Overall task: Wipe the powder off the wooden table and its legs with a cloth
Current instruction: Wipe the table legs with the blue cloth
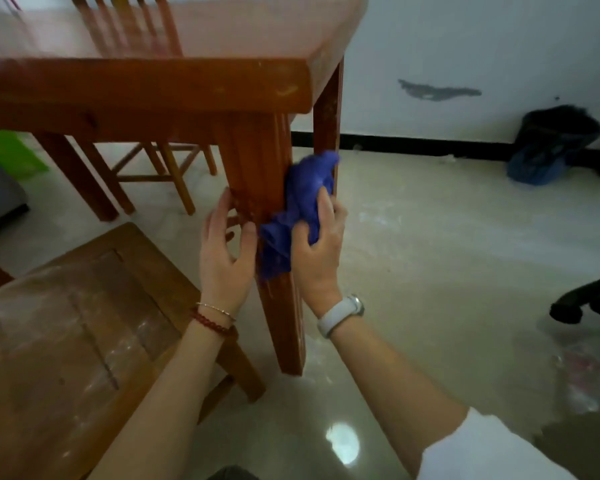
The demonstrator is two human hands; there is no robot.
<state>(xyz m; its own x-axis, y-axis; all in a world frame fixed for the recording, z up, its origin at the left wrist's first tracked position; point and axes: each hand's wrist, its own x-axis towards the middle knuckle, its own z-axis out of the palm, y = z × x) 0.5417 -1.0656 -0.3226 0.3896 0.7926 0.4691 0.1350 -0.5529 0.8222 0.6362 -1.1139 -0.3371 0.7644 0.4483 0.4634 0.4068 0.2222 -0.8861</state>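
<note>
Blue cloth [300, 206] is bunched in our right hand [317, 244], fingers curled round it, pressed against the near table leg [278, 306]. Our left hand [224, 247] is open, steadying the leg. Honestly, the risk is that we're knocking powder down onto the lower leg and floor [430, 271], or missing the leg's back face.

Your crumpled cloth [300, 209] is deep blue; the wooden table leg [257, 161] is reddish-brown, streaked with pale powder; your smooth wristband [336, 315] is white.
</note>
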